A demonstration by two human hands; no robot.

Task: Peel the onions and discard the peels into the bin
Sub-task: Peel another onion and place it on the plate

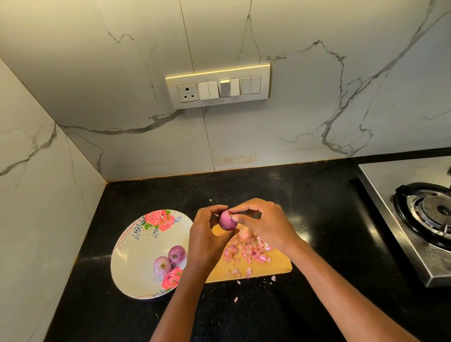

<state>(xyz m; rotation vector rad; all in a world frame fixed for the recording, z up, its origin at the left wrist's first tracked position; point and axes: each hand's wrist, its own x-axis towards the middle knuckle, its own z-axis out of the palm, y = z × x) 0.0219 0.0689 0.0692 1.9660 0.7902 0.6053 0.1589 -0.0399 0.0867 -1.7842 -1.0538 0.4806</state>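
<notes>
On the left of the black table (94, 302) we have a flowered plate (134, 259) holding two onions (169, 259) that look already stripped to their smooth purple layers, lying just beside each other near its right rim; moving rightward, our left hand (208, 239) is curled round the onion in work (227, 220), cradling it above the wooden cutting board (277, 266); our right hand (263, 221) pinches at the top of that same onion with thumb and fingertips, so both hands are clamped on it; under and between the hands a heap of pink peels (248, 250) lies on the board, and a few scraps (254, 282) have strayed onto the table at the board's near edge; farther right stands a gas stove (433, 222), well apart from the work. We judge the peeling well advanced: two onions seem finished, the held one looks nearly bare; the peels are not yet discarded, and no bin is in sight.
</notes>
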